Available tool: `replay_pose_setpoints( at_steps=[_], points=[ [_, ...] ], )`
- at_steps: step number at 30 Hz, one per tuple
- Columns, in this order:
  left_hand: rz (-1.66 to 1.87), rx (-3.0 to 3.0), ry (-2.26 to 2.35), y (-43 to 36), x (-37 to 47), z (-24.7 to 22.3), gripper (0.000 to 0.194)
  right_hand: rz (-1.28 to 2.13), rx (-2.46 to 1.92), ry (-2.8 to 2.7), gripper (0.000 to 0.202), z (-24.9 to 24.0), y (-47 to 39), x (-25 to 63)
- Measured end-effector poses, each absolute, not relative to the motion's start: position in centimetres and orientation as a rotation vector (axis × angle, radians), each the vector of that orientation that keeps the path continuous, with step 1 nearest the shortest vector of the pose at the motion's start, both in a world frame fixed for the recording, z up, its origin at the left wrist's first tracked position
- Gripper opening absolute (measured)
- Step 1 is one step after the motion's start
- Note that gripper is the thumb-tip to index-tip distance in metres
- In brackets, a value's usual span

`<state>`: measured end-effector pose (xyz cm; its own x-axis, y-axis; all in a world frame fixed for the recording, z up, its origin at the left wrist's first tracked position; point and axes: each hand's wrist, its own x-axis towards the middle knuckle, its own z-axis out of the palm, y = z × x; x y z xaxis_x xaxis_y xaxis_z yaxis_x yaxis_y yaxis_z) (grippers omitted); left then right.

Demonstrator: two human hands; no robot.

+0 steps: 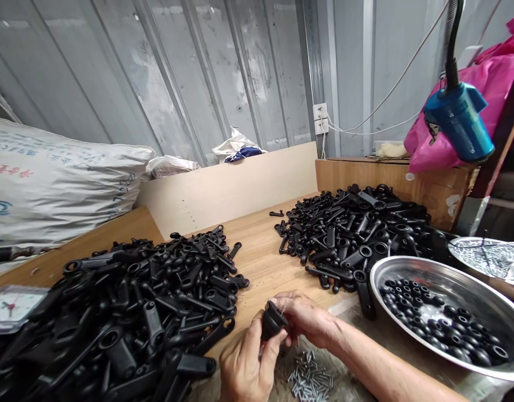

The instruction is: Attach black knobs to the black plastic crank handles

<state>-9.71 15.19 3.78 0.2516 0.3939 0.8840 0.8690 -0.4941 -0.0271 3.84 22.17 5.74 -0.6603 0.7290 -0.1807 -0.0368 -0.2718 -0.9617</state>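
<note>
My left hand (244, 365) and my right hand (309, 321) meet low in the middle of the view, both gripping one small black plastic part (273, 322). My right fingers press on its top; a thin metal pin seems to be at the fingertips, too small to be sure. Just below the hands lies a small heap of silvery pins (309, 379) on the wooden table (260, 259). A big pile of black plastic handles (135, 312) lies left of my hands, and another pile (357, 231) lies to the right and farther back.
A steel bowl (449, 279) with several black round caps stands at the right; a second dish (489, 257) of shiny bits is behind it. A blue lamp head (460, 120) hangs above. White sacks (51, 178), a small clock (11, 304) and a cardboard box (407, 176) surround the table.
</note>
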Motion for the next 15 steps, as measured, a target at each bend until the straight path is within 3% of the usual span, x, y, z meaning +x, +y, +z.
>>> replay_pose_setpoints(
  at_steps=[10,15],
  points=[
    [-1.184,-2.041,-1.210,15.0,-10.1,3.8,0.023,1.950,-0.865,-1.497,0.022,5.5,22.2,3.7],
    [-1.567,-1.961,-1.582,14.5,-10.4,5.2,0.023,1.947,-0.821,-1.570,0.036,5.1,22.2,3.8]
  ],
)
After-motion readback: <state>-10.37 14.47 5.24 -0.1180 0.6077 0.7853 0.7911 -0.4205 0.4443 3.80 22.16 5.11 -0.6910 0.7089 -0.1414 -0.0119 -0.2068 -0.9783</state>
